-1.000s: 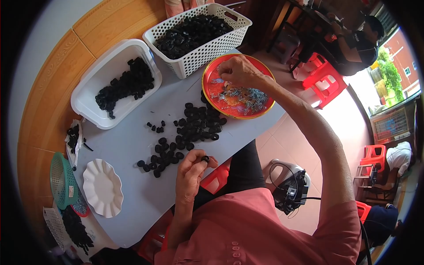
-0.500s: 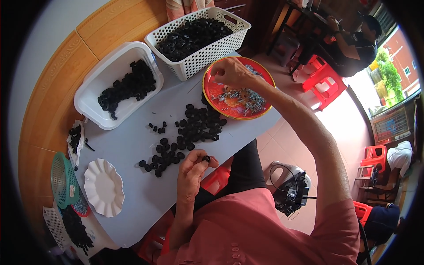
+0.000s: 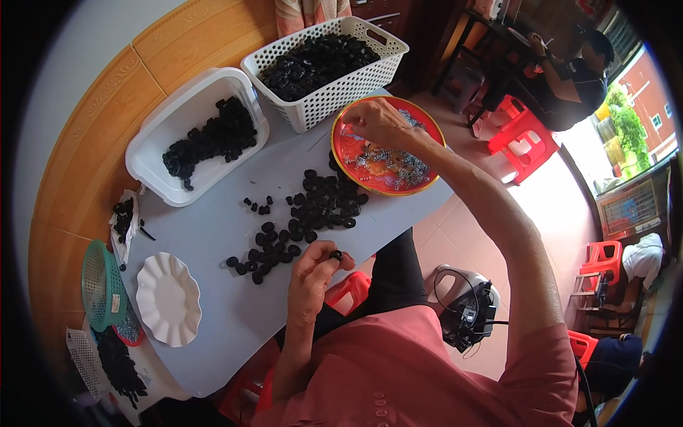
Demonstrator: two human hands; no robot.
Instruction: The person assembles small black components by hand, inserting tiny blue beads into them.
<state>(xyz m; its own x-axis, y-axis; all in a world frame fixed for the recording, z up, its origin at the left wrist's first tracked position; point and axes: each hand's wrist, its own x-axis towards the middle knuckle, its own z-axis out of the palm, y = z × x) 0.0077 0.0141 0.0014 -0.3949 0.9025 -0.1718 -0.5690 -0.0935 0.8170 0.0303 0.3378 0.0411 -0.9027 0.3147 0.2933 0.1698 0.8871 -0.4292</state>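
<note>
My left hand (image 3: 307, 285) is closed near the table's front edge, pinching a small black ring-shaped piece (image 3: 336, 255) between thumb and fingers. Over the left part of a red round tray (image 3: 348, 155) with a yellow rim hovers my right hand (image 3: 384, 122). Its fingers are drawn together, and I cannot make out what, if anything, is in them. Many small silvery metal parts (image 3: 411, 169) lie scattered in the tray. Between the two hands a loose spread of black round pieces (image 3: 324, 203) covers the table, with several smaller black bits (image 3: 260, 208) left of it.
A white perforated basket (image 3: 348, 97) full of black pieces and a white basin (image 3: 151, 153) partly filled with them stand at the back. On the left are a white wavy-edged plate (image 3: 171, 302) and a green basket (image 3: 94, 285). Red stools (image 3: 530, 142) and other people stay beyond the table.
The view has shifted slightly. My right hand stays over the tray with its fingers lowered a little toward the metal parts; my left hand still holds the black ring-shaped piece.
</note>
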